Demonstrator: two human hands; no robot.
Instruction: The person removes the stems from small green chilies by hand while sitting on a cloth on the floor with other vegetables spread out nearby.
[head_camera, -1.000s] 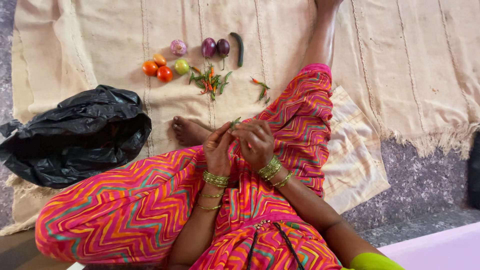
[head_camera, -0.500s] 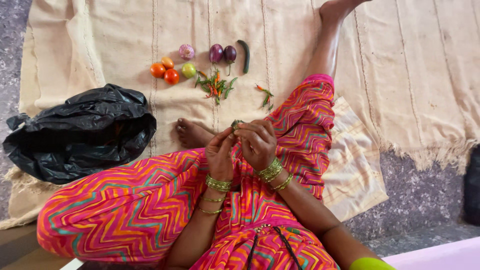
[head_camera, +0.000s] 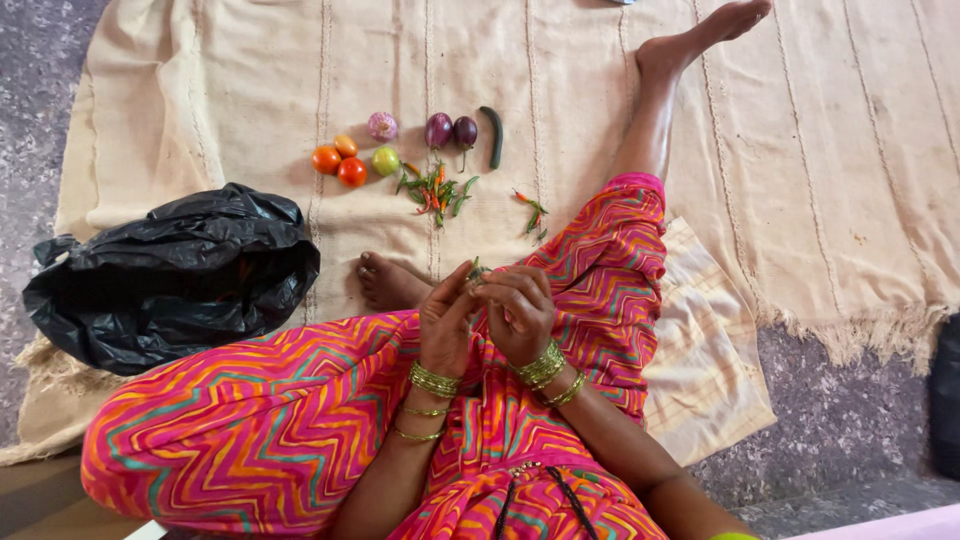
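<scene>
- Left hand (head_camera: 446, 318) and right hand (head_camera: 517, 308): fingers pinched together on a small green chilli (head_camera: 476, 270), held above the lap.
- Chilli pile (head_camera: 436, 190): on the beige cloth (head_camera: 250, 90), just below two aubergines (head_camera: 451, 130).
- Tomatoes (head_camera: 340, 165): left of the pile.
- Black bag (head_camera: 170, 270): far left.

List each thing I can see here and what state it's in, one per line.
Left hand: pinching a small green chilli
Right hand: gripping the same chilli
Chilli pile: loose on the cloth
Smaller chilli pile: apart from the first
Tomatoes: whole, clustered
Onion: whole, unpeeled
Aubergines: whole, side by side
Cucumber: whole
Black bag: crumpled, on the cloth
</scene>
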